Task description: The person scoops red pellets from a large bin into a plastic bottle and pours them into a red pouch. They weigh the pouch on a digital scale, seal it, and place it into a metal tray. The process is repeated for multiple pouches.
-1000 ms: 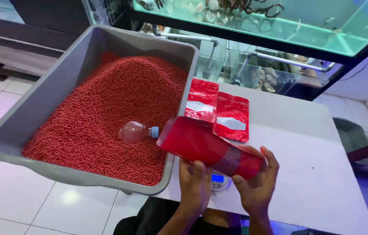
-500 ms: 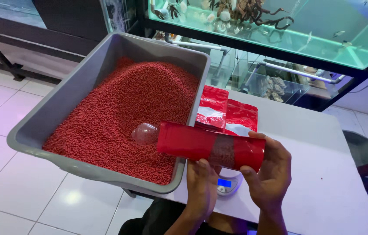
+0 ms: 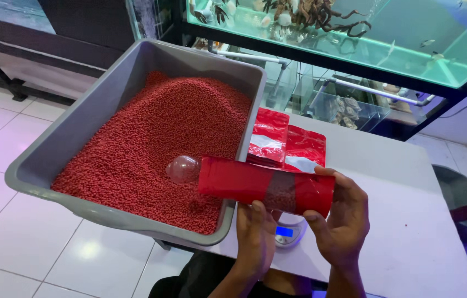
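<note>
Both hands grip a red plastic pouch with a clear window: the left hand under its middle, the right hand around its closed end. Since a second ago the pouch has levelled from tilted to nearly flat, its mouth over the red pellets in the grey plastic tub, beside a clear plastic scoop. Pellets show through the window, so it seems partly filled. A small digital scale sits below the hands on the white table.

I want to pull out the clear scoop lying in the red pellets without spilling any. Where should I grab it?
Take the clear scoop by its rounded bulb, coming from above on the bin's open left side. Only that end shows; the rest hides behind the red pouch held by both hands.
</note>
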